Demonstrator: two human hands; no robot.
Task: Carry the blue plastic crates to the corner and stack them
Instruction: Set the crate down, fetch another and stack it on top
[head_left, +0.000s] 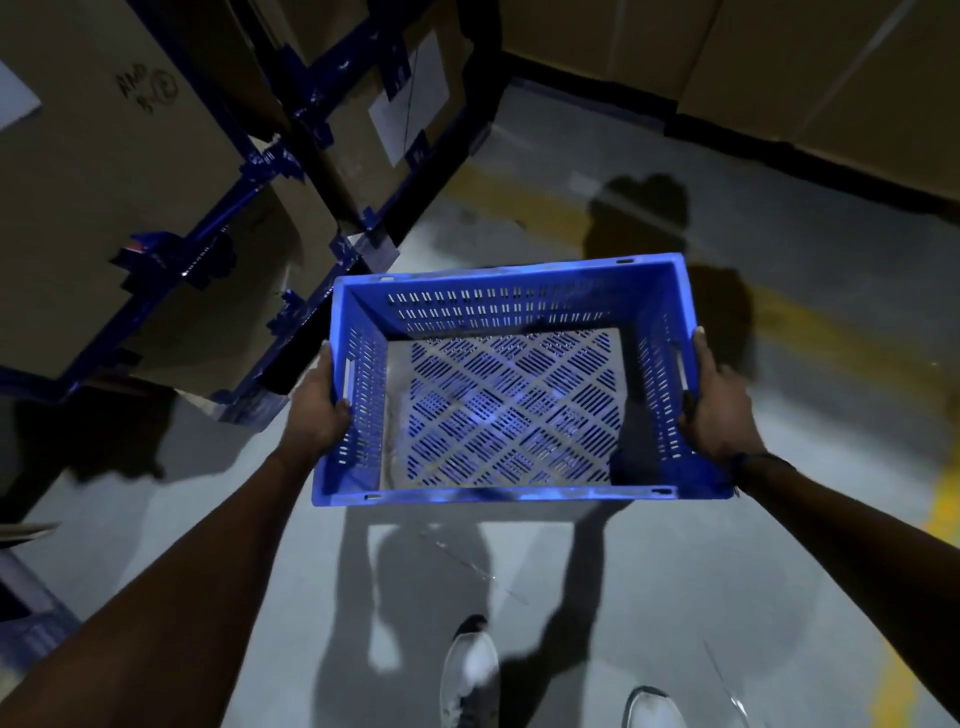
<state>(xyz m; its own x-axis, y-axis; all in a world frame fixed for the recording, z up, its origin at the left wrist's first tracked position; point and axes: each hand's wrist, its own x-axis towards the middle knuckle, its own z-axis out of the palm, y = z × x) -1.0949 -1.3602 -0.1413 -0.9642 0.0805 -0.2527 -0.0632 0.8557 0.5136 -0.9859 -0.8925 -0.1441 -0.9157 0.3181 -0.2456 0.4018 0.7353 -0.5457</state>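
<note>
An empty blue plastic crate (509, 306) with slotted walls and a lattice floor hangs level above the grey concrete, held out in front of me. My left hand (321, 402) grips its left wall near the handle slot, thumb over the rim. My right hand (719, 400) clasps the right wall the same way. Both forearms reach in from the bottom corners. No other crate is in view.
Blue metal racking (234, 213) loaded with cardboard boxes stands close on the left. More cardboard boxes (810, 78) line the far right. A worn yellow floor line (831, 338) runs across the floor beyond the crate. My white shoes (470, 670) show below.
</note>
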